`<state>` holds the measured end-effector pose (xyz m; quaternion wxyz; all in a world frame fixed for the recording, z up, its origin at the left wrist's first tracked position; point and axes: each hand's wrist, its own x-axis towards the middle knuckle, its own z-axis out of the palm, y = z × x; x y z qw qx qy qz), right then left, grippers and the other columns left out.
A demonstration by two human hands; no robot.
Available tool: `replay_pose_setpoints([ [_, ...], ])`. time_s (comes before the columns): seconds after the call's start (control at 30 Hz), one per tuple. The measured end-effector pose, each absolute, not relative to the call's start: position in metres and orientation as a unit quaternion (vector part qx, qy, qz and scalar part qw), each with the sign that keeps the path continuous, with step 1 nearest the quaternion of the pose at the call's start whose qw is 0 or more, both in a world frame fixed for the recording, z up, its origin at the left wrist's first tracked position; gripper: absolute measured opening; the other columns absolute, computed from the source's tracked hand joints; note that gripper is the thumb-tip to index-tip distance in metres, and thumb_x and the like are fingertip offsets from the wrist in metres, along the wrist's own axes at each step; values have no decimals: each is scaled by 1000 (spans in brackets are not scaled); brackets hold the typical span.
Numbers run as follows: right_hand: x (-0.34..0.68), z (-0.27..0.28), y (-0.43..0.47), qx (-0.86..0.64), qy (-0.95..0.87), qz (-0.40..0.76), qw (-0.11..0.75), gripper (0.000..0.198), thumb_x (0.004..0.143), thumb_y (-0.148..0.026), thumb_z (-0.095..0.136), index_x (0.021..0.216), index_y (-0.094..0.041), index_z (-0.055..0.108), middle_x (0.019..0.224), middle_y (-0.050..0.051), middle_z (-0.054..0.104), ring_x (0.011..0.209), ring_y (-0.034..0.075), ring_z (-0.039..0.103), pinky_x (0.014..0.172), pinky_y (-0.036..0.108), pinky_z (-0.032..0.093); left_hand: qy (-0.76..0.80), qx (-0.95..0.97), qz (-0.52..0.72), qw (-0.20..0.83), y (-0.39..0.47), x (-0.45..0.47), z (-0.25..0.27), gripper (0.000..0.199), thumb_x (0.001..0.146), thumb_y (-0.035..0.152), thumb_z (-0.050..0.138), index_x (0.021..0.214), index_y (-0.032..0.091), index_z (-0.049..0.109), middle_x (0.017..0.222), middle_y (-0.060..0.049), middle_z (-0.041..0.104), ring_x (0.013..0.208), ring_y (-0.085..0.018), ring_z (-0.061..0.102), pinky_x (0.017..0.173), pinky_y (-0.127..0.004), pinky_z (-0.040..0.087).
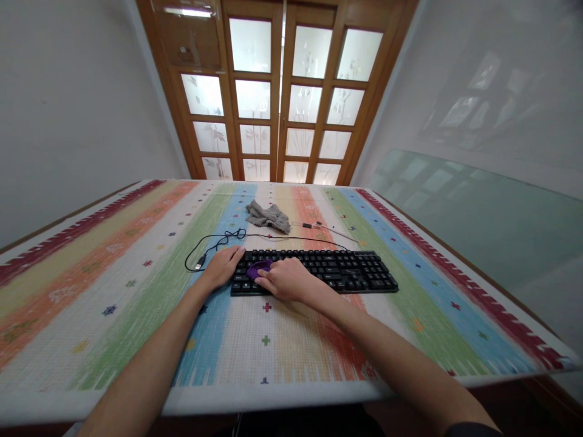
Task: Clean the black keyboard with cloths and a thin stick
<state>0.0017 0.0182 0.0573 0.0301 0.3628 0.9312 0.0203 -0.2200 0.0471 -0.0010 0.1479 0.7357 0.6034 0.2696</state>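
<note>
Across the middle of the striped table [113,285] lies a black keyboard [337,270], its long axis running left to right, its far edge turned a little toward the left so the right end sits slightly nearer. Its key face points up. On its left end rests a small purple thing [259,268], flattish and rounded; what it is cannot be told, since the right hand covers its near side.

Left hand [223,266] lies flat, fingers together, pressed against the keyboard's left edge, palm down on the table, gripping nothing. Right hand [283,280] lies over the left part of the keys with fingers curled onto the purple thing; whether it pinches it or only presses on it cannot be made out.

From the keyboard's far edge a black cable [214,243] runs left, knots into a small tangle, then loops near to end in a USB plug [199,264] just beside the left hand. Farther off, a crumpled grey cloth [269,215] lies in a heap, well apart from both hands. Right of the cloth a thin wire [330,229] stretches across the table, too fine to read.

No containers are on the table. Both forearms are cut off by the near frame edge, and the table's near corners too.
</note>
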Motion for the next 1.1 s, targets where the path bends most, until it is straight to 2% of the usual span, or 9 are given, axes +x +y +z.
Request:
replay_pose_setpoints([
  [0.2,-1,59,17,373,927,36,19,50,105,-47,30,111,-24,74,98,11,76,88,24,72,71,30,48,600,740,271,138,46,-219,0,48,96,55,24,85,23,58,87,-8,70,87,-26,65,85,-39,47],
  [0.4,1,58,17,382,923,31,22,48,105,-47,31,119,-24,70,102,12,75,90,22,72,73,29,47,602,737,270,148,46,-219,0,49,94,55,23,85,23,59,91,-8,71,91,-27,65,88,-40,47],
  [0.7,10,58,17,379,924,31,29,49,104,-47,32,112,-20,73,98,13,76,90,24,72,74,31,48,601,740,267,140,47,-219,-1,50,95,55,23,88,23,61,91,-8,71,91,-27,65,88,-40,47],
  [1.1,13,63,17,389,921,28,26,50,106,-44,28,116,-26,73,101,11,75,93,23,71,76,30,48,609,734,264,138,47,-219,-2,53,95,56,22,91,22,62,94,-9,72,94,-28,65,90,-41,47],
])
